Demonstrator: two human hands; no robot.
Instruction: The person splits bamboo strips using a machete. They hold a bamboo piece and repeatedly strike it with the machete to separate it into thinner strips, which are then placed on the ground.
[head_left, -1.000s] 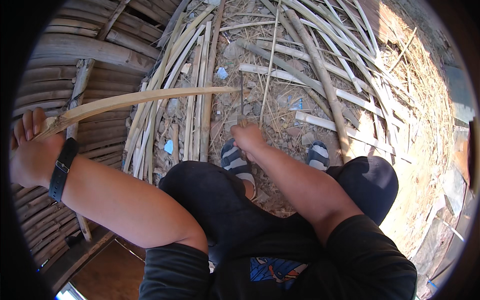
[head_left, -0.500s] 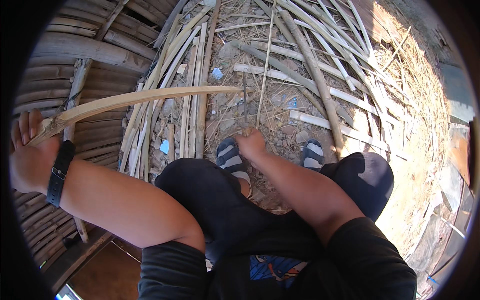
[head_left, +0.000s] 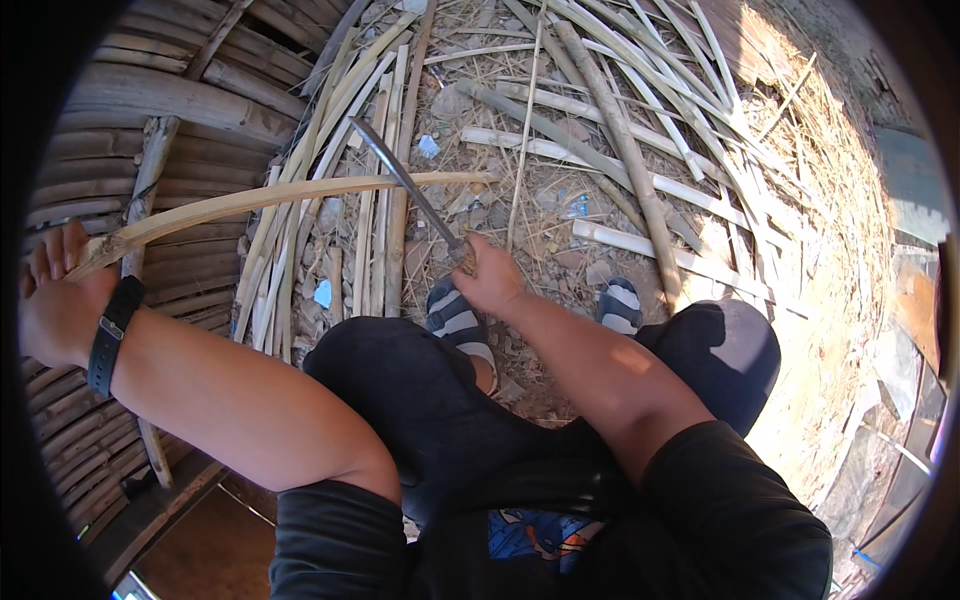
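Left hand point(head_left: 62, 305): fingers clenched round butt end of long bamboo strip point(head_left: 290, 195), black wristband point(head_left: 112, 335) on wrist. Strip held out over ground, runs from left edge toward middle, far tip near the blade. Right hand point(head_left: 490, 278): fingers closed tight on handle of long knife point(head_left: 405, 185), blade angled up-left, crossing just at the strip's far part; touching or just above, cannot tell.

Outward from hands: seated, dark-trousered knees below, striped sandal point(head_left: 452, 318) just under right hand, second sandal point(head_left: 620, 303) to its right. Ground point(head_left: 840, 300) littered with split bamboo strips point(head_left: 370, 150) and whole poles point(head_left: 620, 140), dry straw along right edge. Woven bamboo wall point(head_left: 130, 110) at upper-left corner and down left edge, behind left hand.

Judged step: trimming or shaving the strip with the knife. To do well:
- keep left grip firm near butt, strip steady and level
- lay blade at shallow angle, edge away from body and left arm
- short controlled strokes toward far tip, not toward knee or foot
- keep foot back from blade path; sandal sits close under knife hand
- watch strip flex; long and thin, likely whips if cut bites deep
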